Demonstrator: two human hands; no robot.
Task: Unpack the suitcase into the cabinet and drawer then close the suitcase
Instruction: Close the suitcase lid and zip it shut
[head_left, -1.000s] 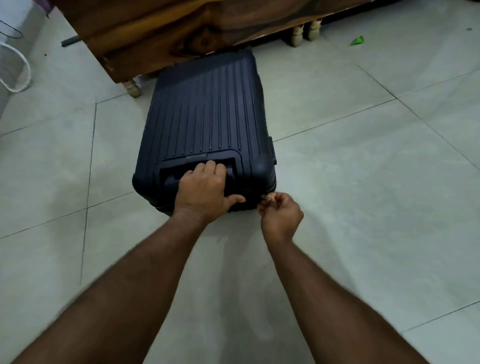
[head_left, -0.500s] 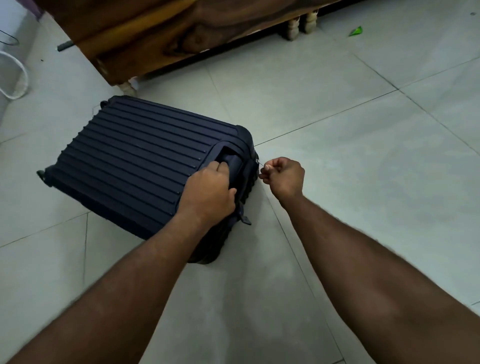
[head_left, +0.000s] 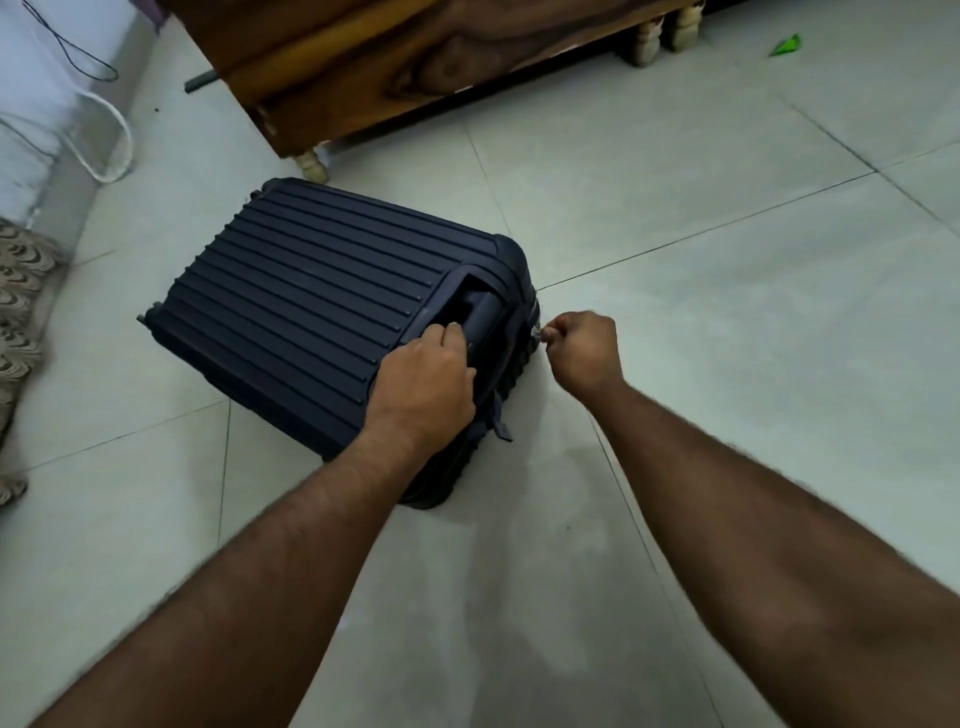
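A dark blue ribbed hard-shell suitcase (head_left: 311, 306) lies flat and closed on the tiled floor, its top handle end towards me. My left hand (head_left: 423, 387) grips the suitcase's handle (head_left: 483, 317) in its recess, fingers curled round it. My right hand (head_left: 584, 348) pinches the small metal zipper pull (head_left: 536, 332) at the suitcase's right edge. A strap tab (head_left: 501, 423) sticks out from the near side of the case.
A wooden cabinet (head_left: 415, 57) on short turned legs stands just behind the suitcase. White cables (head_left: 117, 140) run by the wall at far left, a patterned rug (head_left: 18, 322) lies at the left edge, and a green scrap (head_left: 785, 47) sits on the floor at far right.
The suitcase has swung round from lengthwise to diagonal, its far end now pointing left. My left hand kept hold of the handle and my right hand kept the zipper pull at the corner.
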